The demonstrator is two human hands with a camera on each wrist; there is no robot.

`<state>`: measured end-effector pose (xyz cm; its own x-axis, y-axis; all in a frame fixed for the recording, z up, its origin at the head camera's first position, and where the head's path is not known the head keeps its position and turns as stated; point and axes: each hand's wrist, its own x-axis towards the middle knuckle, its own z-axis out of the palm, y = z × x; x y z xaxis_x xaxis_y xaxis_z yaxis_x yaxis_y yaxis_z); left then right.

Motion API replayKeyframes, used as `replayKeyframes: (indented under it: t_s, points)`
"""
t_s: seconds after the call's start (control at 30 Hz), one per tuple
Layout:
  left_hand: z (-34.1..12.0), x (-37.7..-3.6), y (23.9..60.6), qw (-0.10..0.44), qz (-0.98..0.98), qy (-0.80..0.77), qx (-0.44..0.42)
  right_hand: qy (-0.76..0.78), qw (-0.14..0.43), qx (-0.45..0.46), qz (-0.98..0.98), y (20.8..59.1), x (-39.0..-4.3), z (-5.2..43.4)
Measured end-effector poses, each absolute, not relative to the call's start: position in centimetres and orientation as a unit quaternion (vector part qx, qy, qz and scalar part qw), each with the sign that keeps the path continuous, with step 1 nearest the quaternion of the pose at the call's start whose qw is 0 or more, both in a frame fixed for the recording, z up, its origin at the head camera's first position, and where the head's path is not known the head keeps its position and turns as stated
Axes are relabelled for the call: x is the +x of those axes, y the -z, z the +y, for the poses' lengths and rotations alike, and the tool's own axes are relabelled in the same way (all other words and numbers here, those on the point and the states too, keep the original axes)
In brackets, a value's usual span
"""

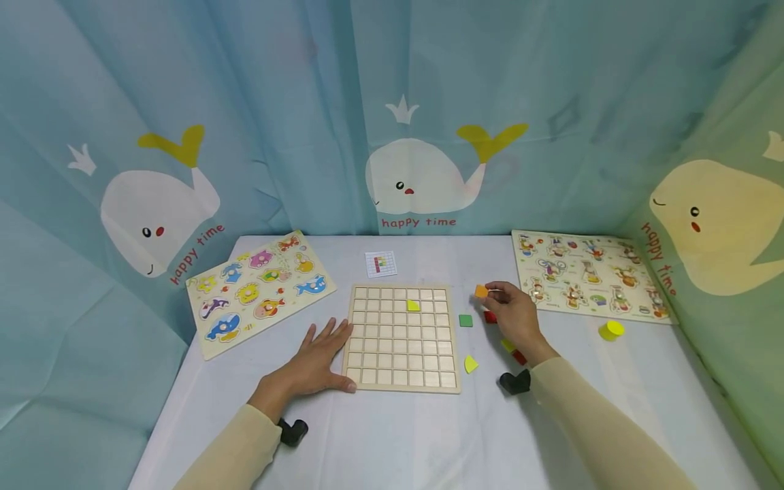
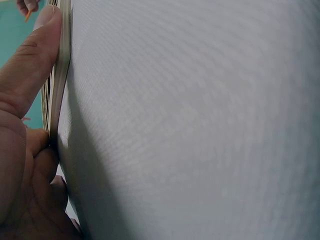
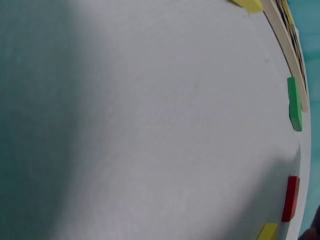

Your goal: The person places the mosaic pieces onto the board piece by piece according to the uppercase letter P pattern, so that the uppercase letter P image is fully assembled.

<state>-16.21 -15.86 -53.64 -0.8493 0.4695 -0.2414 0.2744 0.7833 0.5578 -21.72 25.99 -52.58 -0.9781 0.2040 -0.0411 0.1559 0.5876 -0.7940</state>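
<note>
I see mostly white table (image 3: 150, 125), shaded at left. A green piece (image 3: 294, 104) lies flat near the right edge, just beside the wooden board's edge (image 3: 287, 45). A red piece (image 3: 290, 198) sits below it, a yellow piece (image 3: 267, 232) at the bottom, another yellow piece (image 3: 248, 4) at the top.

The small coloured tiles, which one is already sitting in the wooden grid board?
The yellow tile, in the grid board's second row; the other tiles are off the board.
</note>
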Motion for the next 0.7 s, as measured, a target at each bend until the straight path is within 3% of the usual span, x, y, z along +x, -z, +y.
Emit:
replayKeyframes:
  t_s: [0.37, 0.7]
  points:
    - [-15.9, -16.2, 53.6, 0.188, 0.926, -0.260, 0.199, -0.485, 0.083, -0.101, -0.865, 52.1, -21.5, 24.7]
    - [-15.9, -16.2, 53.5, 0.190, 0.926, -0.257, 0.200, -0.514, 0.096, -0.074, -0.849, 51.9, -21.8, 22.5]
